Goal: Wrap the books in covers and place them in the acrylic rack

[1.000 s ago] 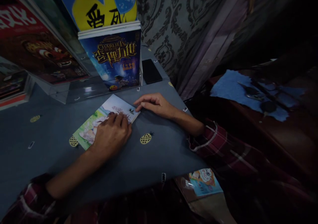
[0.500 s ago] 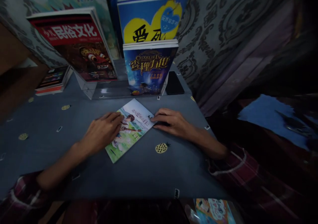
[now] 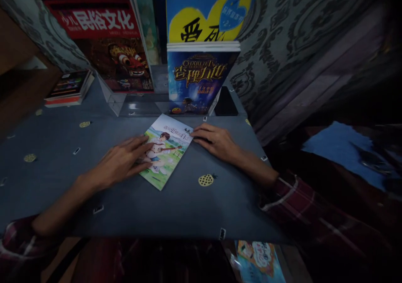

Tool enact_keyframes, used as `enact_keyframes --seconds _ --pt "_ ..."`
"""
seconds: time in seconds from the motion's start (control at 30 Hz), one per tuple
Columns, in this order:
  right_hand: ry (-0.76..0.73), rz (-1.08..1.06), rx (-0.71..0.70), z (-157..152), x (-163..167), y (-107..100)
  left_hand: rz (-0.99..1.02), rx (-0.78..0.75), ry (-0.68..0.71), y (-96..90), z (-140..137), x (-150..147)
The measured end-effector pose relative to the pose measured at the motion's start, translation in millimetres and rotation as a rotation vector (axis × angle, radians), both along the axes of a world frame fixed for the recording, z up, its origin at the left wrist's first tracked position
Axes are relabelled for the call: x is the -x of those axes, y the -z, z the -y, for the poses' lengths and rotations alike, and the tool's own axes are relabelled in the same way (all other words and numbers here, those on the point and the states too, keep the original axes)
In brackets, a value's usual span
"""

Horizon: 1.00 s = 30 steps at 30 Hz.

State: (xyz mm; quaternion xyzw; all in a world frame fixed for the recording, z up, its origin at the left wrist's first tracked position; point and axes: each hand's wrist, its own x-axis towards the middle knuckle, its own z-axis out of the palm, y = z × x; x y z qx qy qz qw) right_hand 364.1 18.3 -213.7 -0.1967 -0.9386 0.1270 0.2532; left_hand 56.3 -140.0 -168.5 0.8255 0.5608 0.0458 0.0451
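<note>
A thin book point(image 3: 171, 153) lies aslant on the grey-blue tablecloth. Its cover pictures a guitar player on green grass under Chinese characters. My left hand point(image 3: 124, 157) rests along the book's left side, fingers spread, with the fingertips on the cover. At the upper right corner of the book, my right hand point(image 3: 220, 142) has its fingertips drawn together on the edge. The undersides of both hands are hidden.
A clear stand point(image 3: 141, 108) behind the book holds a red-black book point(image 3: 116, 44), a dark blue book point(image 3: 196, 82) and a yellow-blue book point(image 3: 207, 13). A black phone point(image 3: 228, 102) lies right of it, stacked books point(image 3: 69, 88) left. A colourful packet point(image 3: 260, 258) is below the table edge.
The book has turned to stand more upright in view. My left hand's fingers have spread and slid back toward its left edge. My right hand stays at the corner. The view has shifted slightly.
</note>
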Motion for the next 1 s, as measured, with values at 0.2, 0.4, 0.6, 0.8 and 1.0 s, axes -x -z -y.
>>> enact_keyframes --seconds 0.2,0.4,0.6,0.8,1.0 --pt "0.086 -0.003 -0.010 9 4 4 0.069 0.035 0.226 -3.0 18 6" --pt "0.159 0.042 -0.057 26 9 0 0.010 -0.108 0.285 -0.6 28 -2" --pt "0.081 0.032 -0.019 43 10 -2 -0.007 -0.197 0.299 2.0 36 -7" --pt "-0.064 -0.023 0.009 71 16 0 0.003 -0.189 0.311 4.0 42 -4" --pt "-0.202 -0.077 0.119 101 27 -5 0.034 -0.132 0.290 -0.2 43 -3"
